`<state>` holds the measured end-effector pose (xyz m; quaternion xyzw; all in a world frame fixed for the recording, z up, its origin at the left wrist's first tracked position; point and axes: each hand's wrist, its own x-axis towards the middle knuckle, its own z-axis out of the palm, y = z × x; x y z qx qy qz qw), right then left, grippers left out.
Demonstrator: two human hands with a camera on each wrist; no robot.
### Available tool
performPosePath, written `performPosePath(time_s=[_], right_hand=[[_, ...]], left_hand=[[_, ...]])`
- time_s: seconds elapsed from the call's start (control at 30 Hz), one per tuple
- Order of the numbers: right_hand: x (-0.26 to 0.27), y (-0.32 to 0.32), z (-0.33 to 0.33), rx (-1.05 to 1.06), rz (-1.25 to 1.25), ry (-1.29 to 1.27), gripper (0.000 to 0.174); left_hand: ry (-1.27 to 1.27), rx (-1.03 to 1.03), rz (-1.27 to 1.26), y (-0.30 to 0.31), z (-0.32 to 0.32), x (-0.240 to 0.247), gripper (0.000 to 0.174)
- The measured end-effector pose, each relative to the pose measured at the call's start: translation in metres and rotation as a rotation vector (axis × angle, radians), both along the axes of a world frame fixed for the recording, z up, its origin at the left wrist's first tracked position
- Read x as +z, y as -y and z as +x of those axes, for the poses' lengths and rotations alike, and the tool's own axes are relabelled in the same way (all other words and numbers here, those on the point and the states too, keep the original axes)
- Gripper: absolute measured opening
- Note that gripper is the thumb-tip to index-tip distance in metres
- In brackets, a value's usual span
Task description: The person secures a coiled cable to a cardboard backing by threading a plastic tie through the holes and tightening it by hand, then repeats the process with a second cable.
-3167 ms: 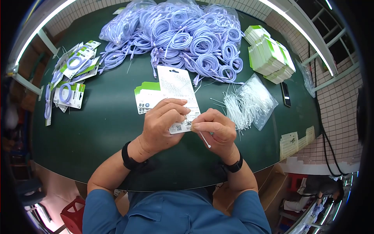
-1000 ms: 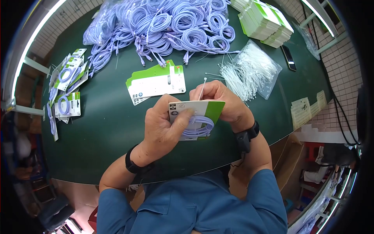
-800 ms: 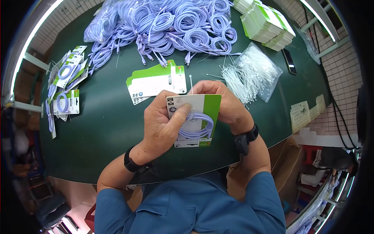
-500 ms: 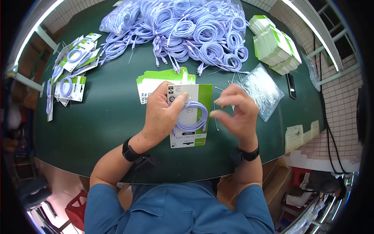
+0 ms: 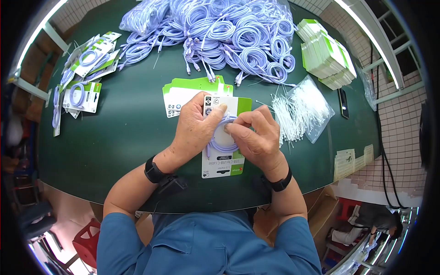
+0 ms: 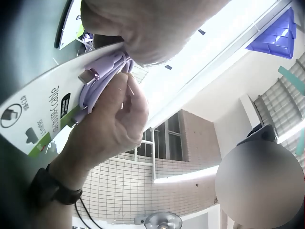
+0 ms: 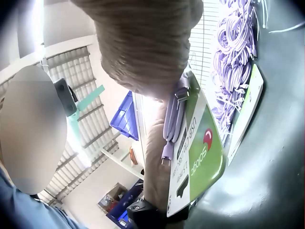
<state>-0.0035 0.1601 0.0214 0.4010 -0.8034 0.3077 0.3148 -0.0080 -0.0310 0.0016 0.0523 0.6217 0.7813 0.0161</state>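
My left hand [image 5: 195, 126] grips a white-and-green packaging card [image 5: 222, 167] by its upper left part, thumb on the front. Against the card's face lies a coiled lilac USB cable [image 5: 220, 148]; its metal plug [image 6: 89, 76] shows in the left wrist view. My right hand [image 5: 259, 137] is at the upper right of the coil, thumb and forefinger pinching a thin white cable tie [image 6: 131, 90], most of which their fingertips hide. In the right wrist view the card [image 7: 205, 164] stands at a slant, with the coil partly behind the hand.
Behind the hands lie several flat cards [image 5: 176, 98] and a large heap of lilac cables [image 5: 247, 41]. Carded cables [image 5: 82, 98] are piled left. To the right are a bag of white cable ties [image 5: 305, 112], stacked cards [image 5: 325, 59] and a phone [image 5: 343, 103].
The card has turned from its printed back to its cable side. My right hand has come from behind the card, opened beside it, then closed its fingertips at the coil.
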Motion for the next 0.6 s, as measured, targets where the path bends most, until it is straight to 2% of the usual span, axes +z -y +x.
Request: performPosePath(time_s=[0.17,0.3,0.43,0.6], right_hand=[[-0.002,-0.003,-0.003,-0.043,-0.113,-0.034,0.029],[-0.004,-0.006,-0.008,-0.090,-0.177,-0.041,0.030],[-0.009,-0.004,-0.009,-0.081,-0.164,-0.044,0.029],[0.005,-0.004,0.004,-0.034,-0.078,-0.068,0.024]], left_hand=[[-0.125,-0.087,-0.112,0.003,0.002,0.008,0.021],[-0.087,-0.183,0.004,-0.003,0.006,0.016,0.023],[0.003,-0.164,0.032,-0.002,0.008,0.007,0.024],[0.169,-0.139,0.259,0.000,0.006,0.010,0.025]])
